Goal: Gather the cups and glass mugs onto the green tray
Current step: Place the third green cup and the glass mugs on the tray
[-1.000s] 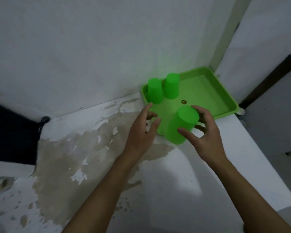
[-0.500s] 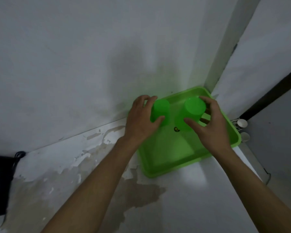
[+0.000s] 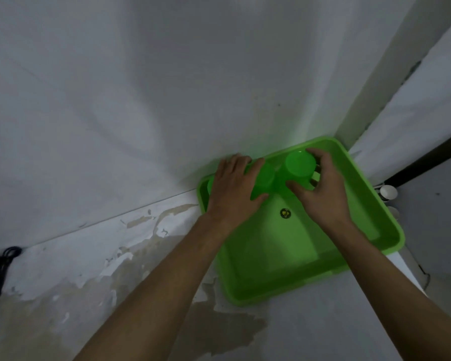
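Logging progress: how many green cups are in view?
2 clearly: one under the left hand, cup; one in the right hand, cup. A third may hide behind the left hand.

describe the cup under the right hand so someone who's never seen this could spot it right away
Start at the green tray pushed into the corner of the white walls. At its far end two upside-down green cups sit side by side; the one meant is nearer the corner, with the right hand wrapped round it. Its flat round base shows fully, while the left hand partly covers its neighbour.

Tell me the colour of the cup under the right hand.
Bright green, matching the tray. The cup under the right hand shows best in the head view.
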